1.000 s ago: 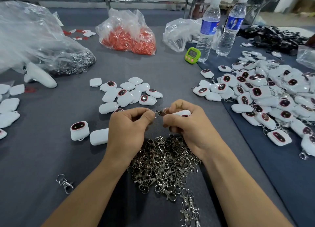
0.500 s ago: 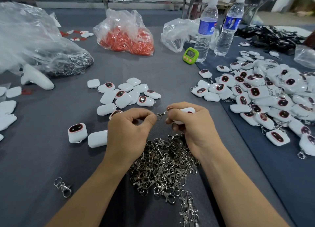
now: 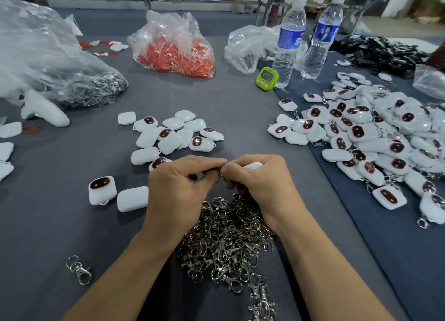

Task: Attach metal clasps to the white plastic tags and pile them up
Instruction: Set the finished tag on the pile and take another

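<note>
My left hand [image 3: 178, 188] and my right hand [image 3: 260, 178] meet fingertip to fingertip at the table's middle. The right hand is closed around a white plastic tag [image 3: 252, 166], mostly hidden by the fingers. The left hand pinches a metal clasp [image 3: 225, 179] at the tag's edge; only a sliver of it shows. Below the hands lies a heap of loose metal clasps [image 3: 226, 243]. A cluster of bare white tags [image 3: 173, 135] lies just beyond the hands. A large pile of tags with clasps [image 3: 375, 137] fills the right side.
Two more tags [image 3: 102, 190] sit left of my left hand, and a single clasp [image 3: 79, 270] lies near the front left. At the back stand two water bottles [image 3: 289, 41], a green timer [image 3: 266, 78], a bag of red parts [image 3: 175, 48] and a big clear bag [image 3: 43, 63].
My hands have closed together so the fingertips touch, and the clasp that showed between them is now nearly hidden. The tag sits deeper inside my right hand.
</note>
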{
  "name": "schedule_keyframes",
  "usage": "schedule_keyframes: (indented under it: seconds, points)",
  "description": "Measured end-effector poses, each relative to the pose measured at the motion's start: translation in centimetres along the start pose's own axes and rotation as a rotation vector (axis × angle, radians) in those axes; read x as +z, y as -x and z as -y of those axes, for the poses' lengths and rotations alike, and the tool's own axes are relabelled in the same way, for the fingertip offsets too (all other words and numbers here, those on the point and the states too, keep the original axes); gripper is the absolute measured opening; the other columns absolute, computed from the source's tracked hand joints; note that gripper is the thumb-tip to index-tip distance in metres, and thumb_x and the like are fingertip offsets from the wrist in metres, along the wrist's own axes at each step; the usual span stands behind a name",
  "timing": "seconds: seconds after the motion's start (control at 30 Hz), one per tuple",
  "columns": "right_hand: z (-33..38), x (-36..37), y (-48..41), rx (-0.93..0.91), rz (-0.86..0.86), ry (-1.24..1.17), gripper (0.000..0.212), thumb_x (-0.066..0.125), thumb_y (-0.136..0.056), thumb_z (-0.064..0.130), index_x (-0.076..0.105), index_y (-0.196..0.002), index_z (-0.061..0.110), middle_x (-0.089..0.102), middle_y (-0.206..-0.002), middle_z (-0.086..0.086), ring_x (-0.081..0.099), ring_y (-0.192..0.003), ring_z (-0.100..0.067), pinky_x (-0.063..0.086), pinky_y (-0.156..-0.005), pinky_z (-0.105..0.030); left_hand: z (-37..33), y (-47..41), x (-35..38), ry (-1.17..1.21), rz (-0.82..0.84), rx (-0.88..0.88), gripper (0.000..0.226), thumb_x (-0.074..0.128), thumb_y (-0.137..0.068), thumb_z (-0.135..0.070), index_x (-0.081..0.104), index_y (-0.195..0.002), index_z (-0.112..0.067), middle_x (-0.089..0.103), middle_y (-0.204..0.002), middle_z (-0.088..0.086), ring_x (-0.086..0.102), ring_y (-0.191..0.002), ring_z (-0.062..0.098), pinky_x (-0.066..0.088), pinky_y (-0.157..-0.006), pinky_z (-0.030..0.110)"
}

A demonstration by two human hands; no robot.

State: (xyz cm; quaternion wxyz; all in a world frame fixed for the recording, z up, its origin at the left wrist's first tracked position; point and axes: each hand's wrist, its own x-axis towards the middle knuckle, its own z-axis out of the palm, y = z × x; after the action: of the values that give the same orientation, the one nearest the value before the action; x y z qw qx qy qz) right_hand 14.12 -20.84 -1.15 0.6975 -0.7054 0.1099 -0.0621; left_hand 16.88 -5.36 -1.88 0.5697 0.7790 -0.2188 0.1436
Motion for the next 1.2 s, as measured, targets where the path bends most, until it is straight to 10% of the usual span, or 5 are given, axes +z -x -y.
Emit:
schedule_keyframes:
  seconds: [0.47,0.8,1.0,1.2]
  points:
    - [0.4,0.0,0.2,-0.022,0.002,0.061,0.021,0.078,-0.080,0.039,0.081,-0.073,0.019,0.073,-0.065,-0.010,0.060,-0.059,-0.020,0.048,-0.059,-0.039,-0.1,-0.3,0.1,0.098,0.083,-0.190,0.017,0.081,-0.084,-0.020,0.082,-0.096,-0.032,0.078,-0.087,-0.017,0.075,-0.085,0.006,0.060,-0.081,0.032]
    - [0.1,0.4,0.0,-0.088,-0.062,0.166,0.007,0.077,-0.066,0.031,0.081,-0.072,0.030,0.074,-0.065,-0.002,0.065,-0.059,-0.011,0.053,-0.055,-0.030,0.1,-0.3,0.1,-0.019,-0.055,-0.189,0.026,0.084,-0.079,-0.017,0.076,-0.073,-0.041,0.073,-0.068,-0.019,0.064,-0.059,0.002,0.049,-0.057,0.016]
    - [-0.2,0.6,0.4,-0.227,-0.142,0.375,0.018,0.081,-0.072,0.029,0.076,-0.071,0.046,0.071,-0.062,0.020,0.066,-0.064,0.002,0.045,-0.056,-0.009,-0.4,0.4,0.0,-0.241,-0.074,0.058,0.020,0.081,-0.083,-0.010,0.081,-0.093,-0.028,0.074,-0.085,-0.022,0.068,-0.083,0.000,0.049,-0.076,0.012]
    - [-0.1,1.0,0.3,-0.118,-0.120,0.293,0.016,0.080,-0.075,0.018,0.079,-0.070,0.032,0.071,-0.061,0.008,0.065,-0.059,-0.007,0.056,-0.062,-0.030,-0.7,0.3,0.3,-0.108,-0.094,-0.112,0.033,0.084,-0.078,-0.010,0.077,-0.089,-0.040,0.073,-0.081,-0.030,0.069,-0.078,-0.008,0.048,-0.075,0.005]
